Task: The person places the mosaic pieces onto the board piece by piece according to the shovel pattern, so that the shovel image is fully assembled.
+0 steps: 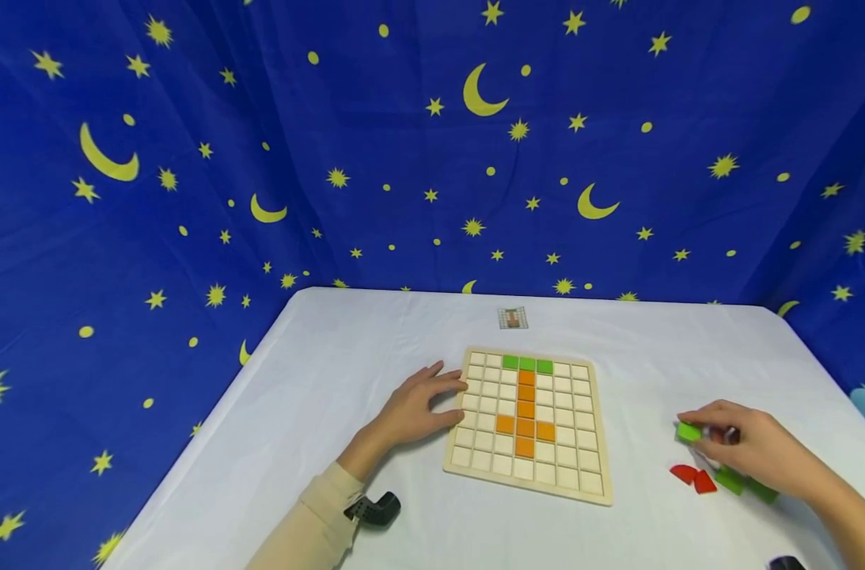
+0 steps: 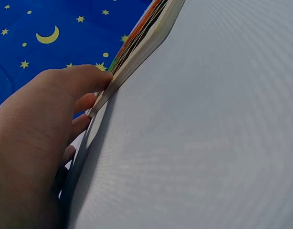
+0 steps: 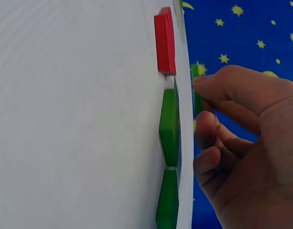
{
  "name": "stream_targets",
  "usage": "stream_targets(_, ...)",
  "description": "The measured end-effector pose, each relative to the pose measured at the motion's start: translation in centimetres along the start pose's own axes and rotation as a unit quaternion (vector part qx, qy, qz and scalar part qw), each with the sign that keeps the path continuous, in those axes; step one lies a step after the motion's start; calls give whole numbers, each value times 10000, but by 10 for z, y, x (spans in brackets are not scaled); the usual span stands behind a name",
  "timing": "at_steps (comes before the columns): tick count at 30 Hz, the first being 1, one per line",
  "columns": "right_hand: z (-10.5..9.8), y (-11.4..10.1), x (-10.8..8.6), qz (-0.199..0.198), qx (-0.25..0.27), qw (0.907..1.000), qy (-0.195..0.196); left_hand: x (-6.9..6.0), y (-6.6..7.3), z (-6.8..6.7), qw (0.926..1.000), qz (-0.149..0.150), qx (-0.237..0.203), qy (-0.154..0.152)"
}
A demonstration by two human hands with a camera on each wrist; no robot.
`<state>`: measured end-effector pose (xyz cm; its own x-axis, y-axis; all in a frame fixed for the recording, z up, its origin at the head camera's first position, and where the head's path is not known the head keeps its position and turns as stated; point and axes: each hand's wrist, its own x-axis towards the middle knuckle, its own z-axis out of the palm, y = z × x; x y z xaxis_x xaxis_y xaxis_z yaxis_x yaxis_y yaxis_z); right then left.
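Note:
My left hand (image 1: 414, 408) rests at the left edge of a square wooden grid board (image 1: 529, 485), its thumb and fingertips touching the rim. On the board, a row of green square tiles (image 1: 527, 364) lies along the far side, and orange tiles (image 1: 525, 410) form a cross-like column below it. Off to the right, my right hand (image 1: 756, 443) pinches a green tile (image 1: 688, 431) between thumb and finger, above the table. Beneath and beside that hand lie two red wedge pieces (image 1: 704, 482) and green pieces (image 3: 169, 126), partly hidden by it in the head view.
Behind the board lies a small card with a printed grid picture (image 1: 513, 318). A white cloth (image 1: 375, 340) covers the table. Blue curtains (image 1: 404, 142) with yellow moons and stars hang around it. A black wrist device (image 1: 377, 509) sits by the left sleeve.

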<state>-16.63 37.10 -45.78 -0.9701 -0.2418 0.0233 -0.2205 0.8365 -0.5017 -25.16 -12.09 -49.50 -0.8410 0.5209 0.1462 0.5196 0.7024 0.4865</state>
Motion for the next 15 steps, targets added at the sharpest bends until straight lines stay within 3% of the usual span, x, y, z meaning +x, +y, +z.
stream_targets(15, 5, -22, 15, -265, 548, 9981, -90, 0, -1, 1, 10000, -25, -50, 18)
